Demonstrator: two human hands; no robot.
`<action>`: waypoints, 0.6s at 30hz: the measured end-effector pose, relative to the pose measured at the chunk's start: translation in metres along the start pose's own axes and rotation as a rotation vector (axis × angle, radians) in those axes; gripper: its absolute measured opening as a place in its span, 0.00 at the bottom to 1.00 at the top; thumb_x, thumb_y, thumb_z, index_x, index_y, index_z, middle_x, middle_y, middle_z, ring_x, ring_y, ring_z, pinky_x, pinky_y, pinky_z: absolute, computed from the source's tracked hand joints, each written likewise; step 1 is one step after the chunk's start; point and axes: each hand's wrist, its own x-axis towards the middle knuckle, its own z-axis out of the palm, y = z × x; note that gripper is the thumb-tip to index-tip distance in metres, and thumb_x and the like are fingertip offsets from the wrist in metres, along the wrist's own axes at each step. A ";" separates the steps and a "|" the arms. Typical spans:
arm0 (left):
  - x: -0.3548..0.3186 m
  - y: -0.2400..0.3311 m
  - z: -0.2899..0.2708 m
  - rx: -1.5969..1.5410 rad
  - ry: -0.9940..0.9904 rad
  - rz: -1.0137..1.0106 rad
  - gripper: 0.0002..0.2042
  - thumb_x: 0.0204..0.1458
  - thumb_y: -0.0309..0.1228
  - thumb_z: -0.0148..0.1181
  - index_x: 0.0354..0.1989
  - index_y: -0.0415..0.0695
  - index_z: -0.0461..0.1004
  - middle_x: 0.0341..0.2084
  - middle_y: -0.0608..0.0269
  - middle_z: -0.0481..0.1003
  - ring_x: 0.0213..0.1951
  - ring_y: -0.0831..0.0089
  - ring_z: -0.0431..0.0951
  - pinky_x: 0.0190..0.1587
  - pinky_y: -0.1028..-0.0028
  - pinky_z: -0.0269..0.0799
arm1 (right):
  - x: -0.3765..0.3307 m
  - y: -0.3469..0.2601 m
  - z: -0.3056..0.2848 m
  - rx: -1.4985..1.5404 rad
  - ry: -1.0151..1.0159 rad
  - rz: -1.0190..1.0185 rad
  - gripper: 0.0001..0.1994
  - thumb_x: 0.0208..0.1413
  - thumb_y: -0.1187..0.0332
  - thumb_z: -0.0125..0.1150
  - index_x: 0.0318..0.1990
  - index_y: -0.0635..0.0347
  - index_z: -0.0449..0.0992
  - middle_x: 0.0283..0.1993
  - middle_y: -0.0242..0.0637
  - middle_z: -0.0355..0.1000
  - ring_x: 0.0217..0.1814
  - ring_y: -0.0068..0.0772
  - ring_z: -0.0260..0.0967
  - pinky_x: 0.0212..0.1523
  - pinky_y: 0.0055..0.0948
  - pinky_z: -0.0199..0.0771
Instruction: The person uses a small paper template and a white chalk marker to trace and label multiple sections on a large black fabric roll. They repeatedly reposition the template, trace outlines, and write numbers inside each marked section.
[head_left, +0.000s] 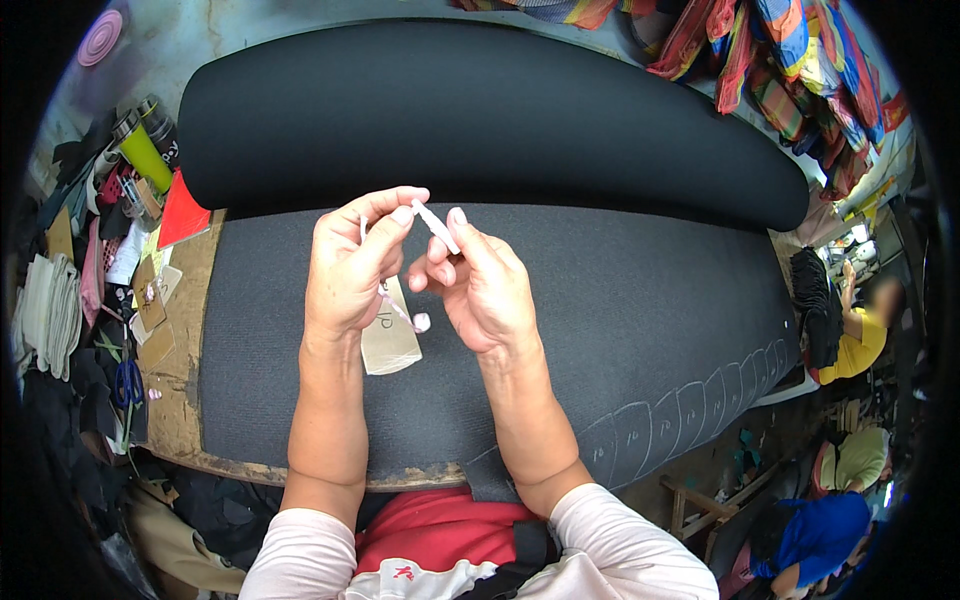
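In front of my chest, both hands are raised above a dark grey sheet of material. A short, slim whitish stick spans between them. Its upper end is at the pinched thumb and forefinger of my left hand. The thumb and fingers of my right hand hold its lower end. A thin pale strip shows by my left fingers. Below the hands lies a tan card template with a handwritten mark. A small white lump and a pinkish strip rest at it.
A large black roll stretches along the table's far side. Chalk outlines run along the sheet's near right edge. At left are blue-handled scissors, a red triangular piece and a green bottle. People sit at right.
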 end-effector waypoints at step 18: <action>-0.002 -0.002 0.005 0.073 0.017 0.056 0.09 0.54 0.25 0.57 0.42 0.35 0.77 0.15 0.74 0.70 0.13 0.93 0.54 0.14 0.87 0.45 | 0.003 0.002 0.003 -0.863 0.141 -0.724 0.12 0.47 0.74 0.67 0.40 0.68 0.77 0.29 0.36 0.74 0.33 0.24 0.71 0.37 0.23 0.72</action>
